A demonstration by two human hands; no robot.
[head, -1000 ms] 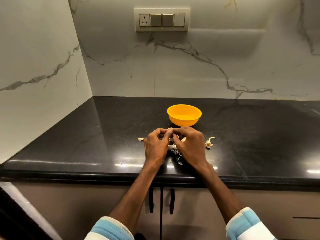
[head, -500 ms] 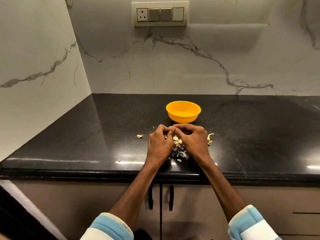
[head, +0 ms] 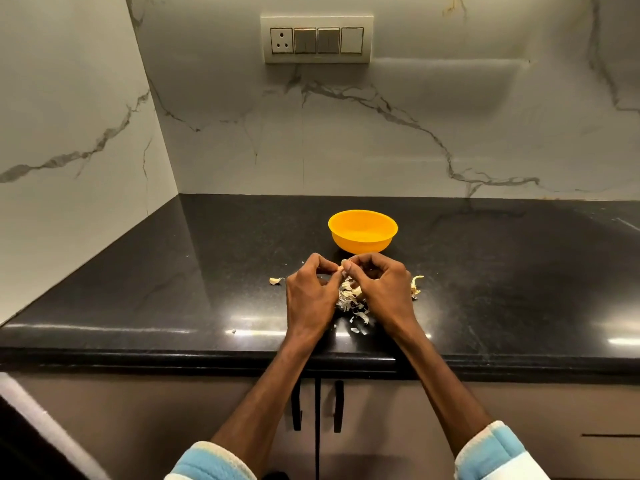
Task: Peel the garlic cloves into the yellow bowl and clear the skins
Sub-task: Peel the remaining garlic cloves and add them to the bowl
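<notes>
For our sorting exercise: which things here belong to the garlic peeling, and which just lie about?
Job: small pale garlic clove, pinched by left hand and right hand; round yellow plastic bowl; heap of papery white skins.
Lying about: cream wall switch panel; black cabinet handles.

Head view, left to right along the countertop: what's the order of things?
Stray garlic piece → left hand → skin pile → right hand → garlic scrap. Left out: the yellow bowl and the pinched garlic clove, which overlap the hands.
</notes>
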